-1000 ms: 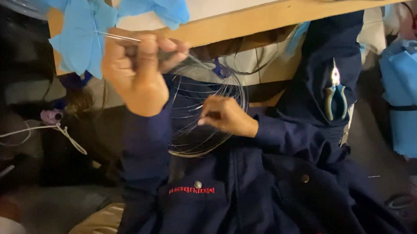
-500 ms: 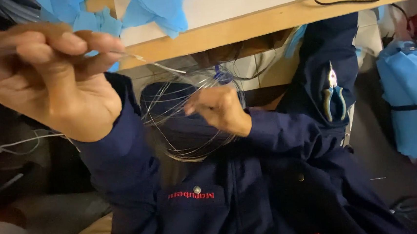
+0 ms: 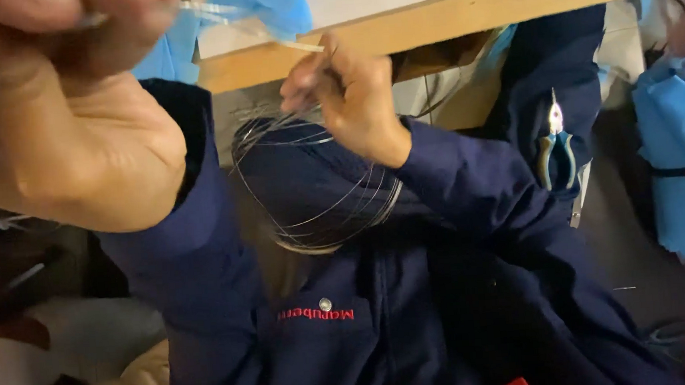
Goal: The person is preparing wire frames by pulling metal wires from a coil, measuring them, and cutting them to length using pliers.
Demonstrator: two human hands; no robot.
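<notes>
A thin clear strand [image 3: 267, 35] is stretching between both hands, above a loose wire coil [image 3: 318, 194] hanging at the chest. The left hand [image 3: 56, 116] (very close, blurred) is pinching one end shut; the right hand [image 3: 348, 96] is pinching the other, below the wooden table edge [image 3: 467, 15].

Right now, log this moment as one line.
left hand: pinching wire strand | right hand: gripping strand above wire coil | pliers: in sleeve pocket

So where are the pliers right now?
In the head view, the pliers lie at right on the dark blue jacket, beyond the right hand.
</notes>
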